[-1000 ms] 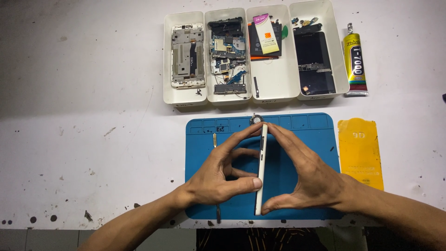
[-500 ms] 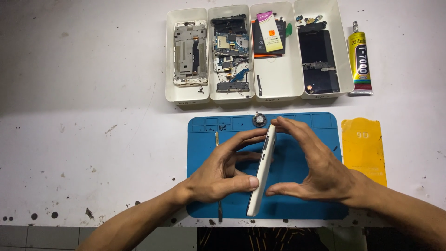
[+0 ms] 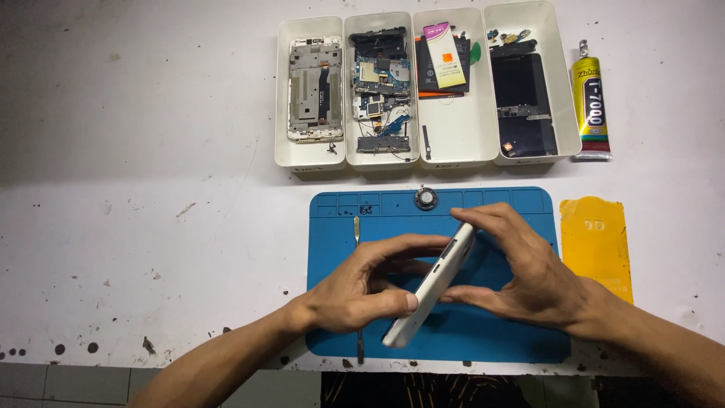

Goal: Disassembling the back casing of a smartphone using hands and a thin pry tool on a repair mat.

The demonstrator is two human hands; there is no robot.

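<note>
Both hands hold a white phone body [image 3: 433,285] edge-up above a blue work mat [image 3: 483,340]. It leans diagonally, top end toward the upper right. My left hand [image 3: 361,289] grips its lower left side with thumb and fingers. On the other side my right hand [image 3: 523,268] clasps it, fingers over the top end. A thin metal tool [image 3: 356,230] lies on the mat's left part, partly hidden under my left hand. A small round part [image 3: 426,199] sits at the mat's top edge.
Several white trays stand in a row behind the mat: a phone frame [image 3: 310,89], circuit boards [image 3: 381,91], a battery with packets [image 3: 442,64], a dark screen [image 3: 523,102]. A yellow glue tube [image 3: 591,106] lies right of them. A yellow sheet [image 3: 596,242] lies beside the mat.
The phone has tipped from nearly straight up-and-down to a diagonal lean, its top swinging right. My right hand has shifted over its upper end.
</note>
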